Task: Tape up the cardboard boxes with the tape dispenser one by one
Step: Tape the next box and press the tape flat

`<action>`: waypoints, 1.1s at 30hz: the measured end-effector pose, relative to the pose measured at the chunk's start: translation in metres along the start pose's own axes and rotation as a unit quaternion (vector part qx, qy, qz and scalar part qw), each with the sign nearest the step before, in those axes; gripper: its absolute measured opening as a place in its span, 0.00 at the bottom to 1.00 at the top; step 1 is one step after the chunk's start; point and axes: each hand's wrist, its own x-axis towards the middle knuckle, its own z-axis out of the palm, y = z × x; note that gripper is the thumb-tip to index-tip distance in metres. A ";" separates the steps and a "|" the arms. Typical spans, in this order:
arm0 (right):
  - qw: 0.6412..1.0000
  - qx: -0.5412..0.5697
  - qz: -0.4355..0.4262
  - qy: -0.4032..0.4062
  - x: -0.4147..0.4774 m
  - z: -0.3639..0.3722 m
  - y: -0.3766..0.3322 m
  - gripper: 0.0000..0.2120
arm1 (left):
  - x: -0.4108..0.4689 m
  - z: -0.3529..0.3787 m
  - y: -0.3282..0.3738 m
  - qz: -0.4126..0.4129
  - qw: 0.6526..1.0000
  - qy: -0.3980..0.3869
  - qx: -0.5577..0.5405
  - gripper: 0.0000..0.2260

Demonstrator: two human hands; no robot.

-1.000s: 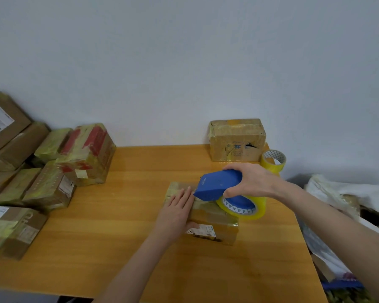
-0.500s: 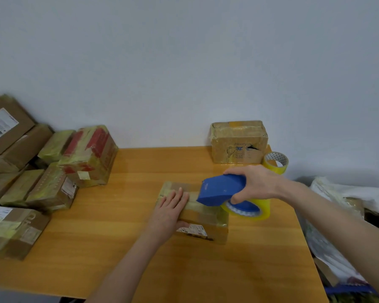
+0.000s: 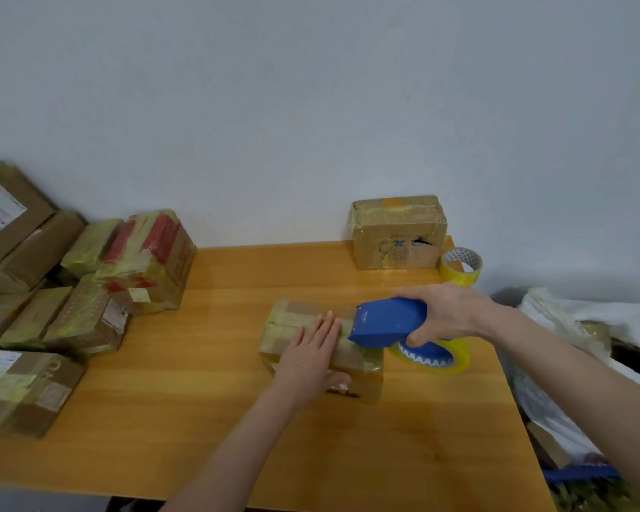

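Note:
A small cardboard box (image 3: 288, 320), wrapped in yellowish tape, lies in the middle of the wooden table (image 3: 207, 412). My left hand (image 3: 311, 358) presses flat on its top with straight fingers. My right hand (image 3: 446, 314) grips the blue tape dispenser (image 3: 387, 322), which carries a yellow tape roll (image 3: 455, 358). The dispenser's front edge sits over the right end of the box, right beside my left fingertips.
A taped box (image 3: 398, 230) stands at the back by the wall with a spare yellow tape roll (image 3: 460, 266) to its right. Several taped boxes (image 3: 89, 286) are piled at the left. White bags (image 3: 577, 327) lie off the table's right edge.
The box has slid a little to the left under my left hand. The dispenser has stayed over its right end, tilting slightly lower.

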 end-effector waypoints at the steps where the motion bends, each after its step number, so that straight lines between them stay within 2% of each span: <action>1: 1.000 -0.009 -0.001 -0.002 -0.001 0.000 0.000 0.33 | 0.002 0.002 0.002 -0.002 1.000 0.001 0.006 0.42; 4: 1.000 -0.022 -0.016 -0.004 -0.004 0.002 0.000 0.32 | 0.001 0.004 -0.002 -0.004 1.000 -0.003 0.016 0.40; 8: 0.999 0.031 -0.010 -0.008 -0.007 0.014 0.002 0.40 | 0.000 0.002 -0.010 -0.001 1.000 -0.003 0.012 0.40; 12: 0.993 0.113 -0.020 -0.018 -0.014 0.019 0.015 0.38 | -0.001 0.003 -0.011 -0.001 1.000 0.000 0.004 0.40; 15: 0.991 0.133 0.003 -0.029 -0.023 0.017 0.035 0.37 | 0.000 0.004 -0.013 0.006 1.000 0.012 -0.007 0.40; 20: 0.995 0.084 0.035 -0.041 -0.020 0.034 0.034 0.35 | -0.003 0.004 -0.011 0.004 0.999 0.027 -0.027 0.41; 24: 0.996 0.067 0.051 -0.034 -0.018 0.044 0.038 0.38 | -0.002 -0.006 0.005 -0.012 1.000 -0.015 -0.006 0.43; 27: 0.997 0.050 0.052 -0.024 -0.017 0.046 0.036 0.38 | 0.007 -0.009 0.029 0.009 0.999 -0.028 -0.012 0.45; 33: 0.996 0.074 0.049 0.000 -0.021 0.057 0.044 0.37 | 0.018 -0.008 0.034 0.023 0.999 -0.049 0.005 0.42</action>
